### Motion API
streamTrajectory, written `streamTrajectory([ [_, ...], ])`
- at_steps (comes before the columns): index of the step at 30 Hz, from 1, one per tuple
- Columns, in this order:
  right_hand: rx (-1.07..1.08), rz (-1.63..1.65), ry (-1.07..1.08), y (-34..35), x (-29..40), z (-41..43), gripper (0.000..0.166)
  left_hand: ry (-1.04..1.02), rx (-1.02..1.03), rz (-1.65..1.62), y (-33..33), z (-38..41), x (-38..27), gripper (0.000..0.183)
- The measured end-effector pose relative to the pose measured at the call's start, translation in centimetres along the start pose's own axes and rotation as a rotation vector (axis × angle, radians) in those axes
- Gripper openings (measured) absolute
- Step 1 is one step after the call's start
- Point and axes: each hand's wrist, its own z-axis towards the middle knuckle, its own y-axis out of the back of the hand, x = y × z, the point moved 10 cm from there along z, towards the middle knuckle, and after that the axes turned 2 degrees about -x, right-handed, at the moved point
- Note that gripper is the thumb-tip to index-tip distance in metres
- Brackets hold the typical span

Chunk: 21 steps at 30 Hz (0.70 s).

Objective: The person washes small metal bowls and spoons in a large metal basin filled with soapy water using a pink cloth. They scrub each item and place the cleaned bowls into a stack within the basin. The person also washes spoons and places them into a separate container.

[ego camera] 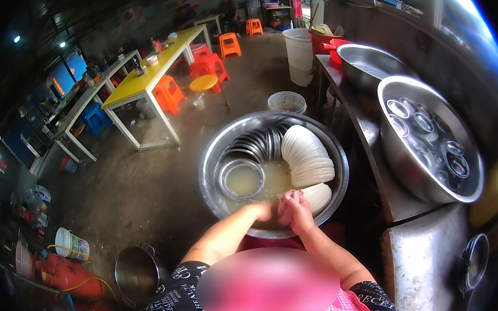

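Note:
Before me stands a wide stainless steel basin [209, 176] partly filled with cloudy water. My right hand [301, 213] grips a wet pink cloth [287, 209] over the basin's near side. Close by on the left, my left hand [262, 210] is motion-blurred, so its fingers and any hold are unclear. White plates [308, 155] lean in a curved row along the right side, and more white plates [318, 197] lie just beside my right hand. Dark metal-looking plates [252, 144] line the far side. A round metal bowl [242, 180] holding cloudy water sits at the left.
To the right, a metal bench [377, 171] carries a tilted steel basin [432, 141] of small metal bowls and another steel basin [371, 60]. A white bucket [286, 103] stands beyond my basin. A pot [136, 271] and red gas cylinder [72, 274] are at left.

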Motion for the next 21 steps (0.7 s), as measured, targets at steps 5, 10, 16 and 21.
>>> streamTrajectory([
  [5, 0.001, 0.01, -0.015, -0.4, -0.2, -0.3, 0.009, -0.184, -0.013, 0.031, -2.5, -1.2, -2.7, 0.047],
  [10, 0.016, -0.017, 0.002, -0.1, 0.1, -0.2, 0.009, -0.04, 0.142, 0.049, 1.6, -6.3, -5.3, 0.046],
  [16, -0.001, 0.052, 0.01, -0.3, -0.2, -0.1, 0.01, 0.108, -0.075, 0.071, 1.2, -5.1, -0.8, 0.03],
  [21, 0.014, 0.015, 0.038, -0.7, -0.1, -0.2, 0.02, 0.006, -0.585, -0.568, 5.4, -7.2, -0.6, 0.021],
])
